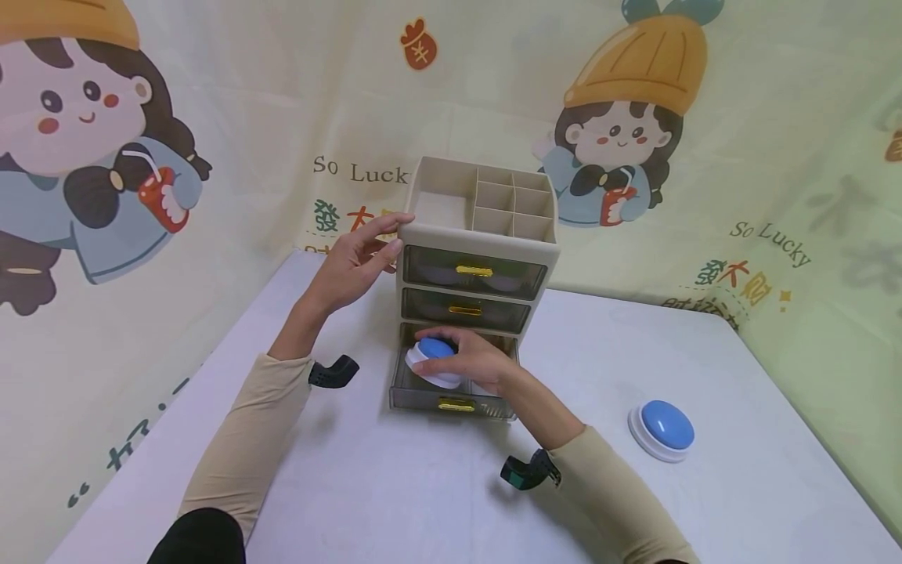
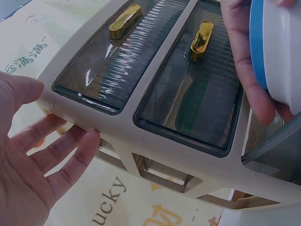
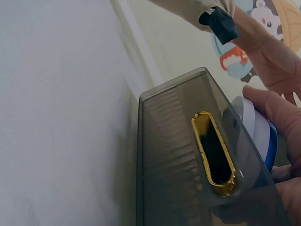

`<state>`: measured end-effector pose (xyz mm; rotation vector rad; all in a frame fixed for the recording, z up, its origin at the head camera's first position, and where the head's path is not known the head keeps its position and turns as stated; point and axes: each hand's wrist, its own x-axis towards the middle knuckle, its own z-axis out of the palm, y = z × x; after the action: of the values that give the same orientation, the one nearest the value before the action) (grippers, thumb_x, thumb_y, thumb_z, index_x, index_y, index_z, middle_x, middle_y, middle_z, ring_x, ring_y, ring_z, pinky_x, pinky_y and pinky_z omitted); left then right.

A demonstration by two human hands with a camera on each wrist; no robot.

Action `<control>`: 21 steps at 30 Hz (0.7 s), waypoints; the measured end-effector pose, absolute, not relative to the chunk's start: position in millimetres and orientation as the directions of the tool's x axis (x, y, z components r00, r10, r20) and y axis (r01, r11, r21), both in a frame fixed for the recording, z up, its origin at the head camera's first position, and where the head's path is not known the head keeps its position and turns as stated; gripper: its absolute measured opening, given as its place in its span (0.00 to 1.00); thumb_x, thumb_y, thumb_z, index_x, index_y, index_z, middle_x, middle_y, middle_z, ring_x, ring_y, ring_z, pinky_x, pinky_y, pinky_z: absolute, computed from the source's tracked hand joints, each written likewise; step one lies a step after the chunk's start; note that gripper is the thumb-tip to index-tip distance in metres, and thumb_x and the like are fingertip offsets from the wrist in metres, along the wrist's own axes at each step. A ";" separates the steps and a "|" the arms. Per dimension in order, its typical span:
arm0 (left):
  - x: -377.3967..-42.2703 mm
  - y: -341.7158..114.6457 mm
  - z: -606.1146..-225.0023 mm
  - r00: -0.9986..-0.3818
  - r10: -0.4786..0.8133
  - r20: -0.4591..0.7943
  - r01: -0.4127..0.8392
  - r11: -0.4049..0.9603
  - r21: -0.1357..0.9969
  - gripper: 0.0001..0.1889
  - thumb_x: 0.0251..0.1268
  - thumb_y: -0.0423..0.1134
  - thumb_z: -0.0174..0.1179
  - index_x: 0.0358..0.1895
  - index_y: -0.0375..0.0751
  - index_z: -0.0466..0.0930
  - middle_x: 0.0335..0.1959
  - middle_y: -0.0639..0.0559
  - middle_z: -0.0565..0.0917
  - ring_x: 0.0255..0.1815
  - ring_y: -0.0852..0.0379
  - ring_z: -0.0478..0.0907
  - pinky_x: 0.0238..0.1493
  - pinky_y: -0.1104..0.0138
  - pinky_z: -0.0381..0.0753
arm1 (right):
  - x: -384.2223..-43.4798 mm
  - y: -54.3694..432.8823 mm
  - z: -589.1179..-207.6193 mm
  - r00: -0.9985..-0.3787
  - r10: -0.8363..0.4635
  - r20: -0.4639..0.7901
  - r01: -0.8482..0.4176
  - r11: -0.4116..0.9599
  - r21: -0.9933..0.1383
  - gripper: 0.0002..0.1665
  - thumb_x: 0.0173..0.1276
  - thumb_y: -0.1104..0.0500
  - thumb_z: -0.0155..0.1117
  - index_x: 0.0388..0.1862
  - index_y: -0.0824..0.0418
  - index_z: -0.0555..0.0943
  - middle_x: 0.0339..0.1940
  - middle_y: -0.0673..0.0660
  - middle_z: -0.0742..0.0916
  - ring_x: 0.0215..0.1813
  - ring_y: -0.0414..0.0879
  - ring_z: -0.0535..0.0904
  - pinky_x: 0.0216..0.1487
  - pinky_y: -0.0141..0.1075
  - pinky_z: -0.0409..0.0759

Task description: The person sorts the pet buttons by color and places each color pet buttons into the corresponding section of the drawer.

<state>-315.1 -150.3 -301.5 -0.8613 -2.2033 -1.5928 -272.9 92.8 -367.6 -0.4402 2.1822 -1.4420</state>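
A beige drawer organizer (image 1: 479,244) stands at the back of the table, its bottom drawer (image 1: 416,398) pulled out. Over that drawer my right hand (image 1: 479,362) grips a round push button (image 1: 435,350) with a blue dome and white base, thumb on one side and fingers on the other. In the right wrist view the button's white base (image 3: 247,117) shows just behind the drawer's grey front and gold handle (image 3: 214,153). My left hand (image 1: 352,266) rests its extended fingers against the organizer's upper left edge; the left wrist view shows the fingertips (image 2: 91,141) at its side wall.
A second blue-domed push button (image 1: 665,427) lies on the white table (image 1: 352,486) to the right. The middle drawer (image 1: 461,311) and top drawer (image 1: 437,266) are closed. Divided compartments (image 1: 514,204) form the organizer's top. A patterned cloth (image 1: 479,102) hangs behind.
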 end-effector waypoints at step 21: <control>-314.4 -149.4 -301.7 -0.783 0.294 0.548 0.615 0.232 0.754 0.22 0.78 0.38 0.56 0.73 0.51 0.74 0.70 0.50 0.75 0.54 0.47 0.83 0.47 0.65 0.84 | -263.2 90.5 -371.8 -0.898 -0.431 -0.083 -0.088 0.363 -0.928 0.27 0.73 0.47 0.67 0.66 0.58 0.79 0.59 0.52 0.85 0.62 0.48 0.79 0.69 0.48 0.76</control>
<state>-314.4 -149.4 -301.7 -0.8478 -2.2181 -1.5693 -263.2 90.5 -371.8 -0.4582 2.3169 -1.5471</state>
